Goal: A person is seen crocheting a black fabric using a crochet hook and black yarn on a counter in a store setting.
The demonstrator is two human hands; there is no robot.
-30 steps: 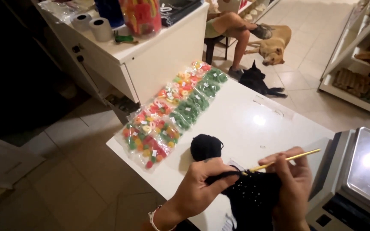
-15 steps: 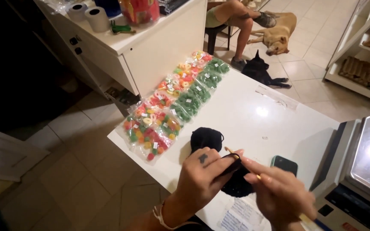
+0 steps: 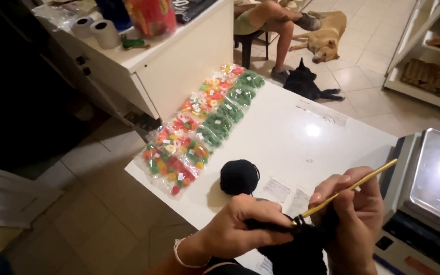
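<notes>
My left hand (image 3: 240, 224) pinches a piece of black crochet work (image 3: 296, 249) at the lower middle of the view. My right hand (image 3: 355, 214) grips a thin yellow crochet hook (image 3: 352, 187), its tip in the black fabric and its shaft pointing up to the right. A ball of black yarn (image 3: 239, 176) lies on the white table (image 3: 291, 127) just beyond my left hand.
Rows of clear bags of coloured and green sweets (image 3: 199, 125) line the table's left edge. A metal-topped scale (image 3: 434, 178) stands at right. A white counter (image 3: 143, 56) carries paper rolls. A seated person (image 3: 271, 20), a tan dog (image 3: 327, 35) and a black animal (image 3: 309, 81) occupy the tiled floor.
My hands have shifted lower and right; the hook now points up to the right. The view has tilted, so the scale and the far floor show more.
</notes>
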